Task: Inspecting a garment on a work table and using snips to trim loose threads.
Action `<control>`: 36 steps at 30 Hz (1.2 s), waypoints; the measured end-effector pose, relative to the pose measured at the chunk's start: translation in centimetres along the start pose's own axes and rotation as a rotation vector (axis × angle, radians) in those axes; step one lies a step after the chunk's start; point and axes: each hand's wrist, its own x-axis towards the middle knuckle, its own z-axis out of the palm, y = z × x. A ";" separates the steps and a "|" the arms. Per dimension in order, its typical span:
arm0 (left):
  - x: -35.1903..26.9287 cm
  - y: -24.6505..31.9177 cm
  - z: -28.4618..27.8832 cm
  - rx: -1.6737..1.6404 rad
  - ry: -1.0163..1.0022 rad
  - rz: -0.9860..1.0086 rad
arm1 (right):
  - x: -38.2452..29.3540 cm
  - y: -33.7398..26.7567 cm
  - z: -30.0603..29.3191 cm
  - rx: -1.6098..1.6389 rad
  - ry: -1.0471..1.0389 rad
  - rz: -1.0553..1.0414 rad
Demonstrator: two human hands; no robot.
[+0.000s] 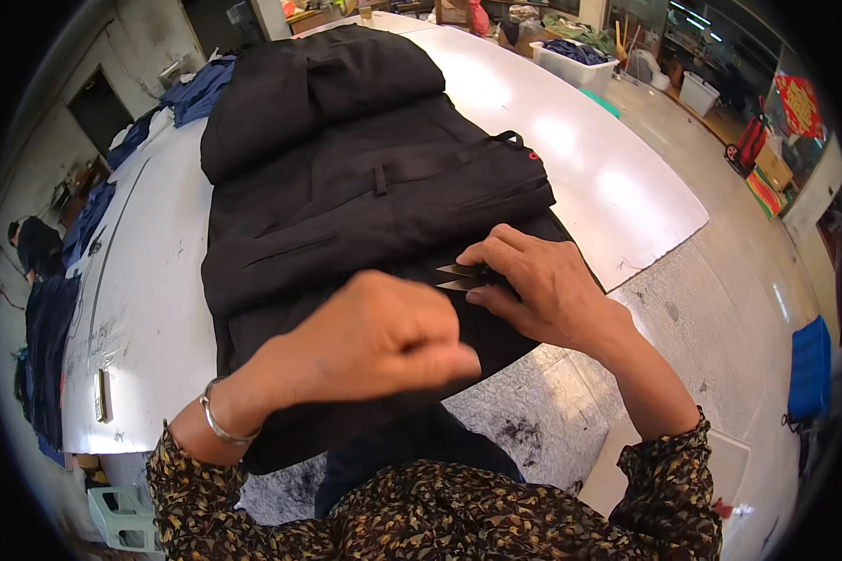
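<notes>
My right hand (pixel 551 284) grips a pair of thread snips (pixel 457 278), the two pointed blades apart and facing left over black cloth. My left hand (pixel 386 340), blurred, is curled into a loose fist just left of the snips and above the cloth. Nothing shows in its fingers, though their inner side is partly hidden. Below both hands lies a stack of black trousers (pixel 323 203) on the white table. Their waistbands overlap in layers, with a belt loop (pixel 380 180) standing out. A small red ring mark (pixel 533 156) is at the right edge.
The white table (pixel 151 280) extends left and beyond the stack. Navy garments (pixel 200 91) lie along its far left side, where a person (pixel 38 245) bends over. A green plastic stool (pixel 123 515) stands lower left. A bin of dark cloth (pixel 575 59) stands beyond the table's right side.
</notes>
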 end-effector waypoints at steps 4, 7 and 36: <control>-0.4 0.9 2.3 -0.139 -0.350 0.078 | -1.2 0.1 -0.9 -0.014 -0.018 0.022; 0.0 0.7 2.1 -0.023 -0.217 0.052 | -1.7 0.5 -1.1 -0.005 0.005 0.025; 5.2 -9.8 1.1 0.487 0.543 -0.004 | -2.5 1.5 -0.4 0.064 0.014 0.070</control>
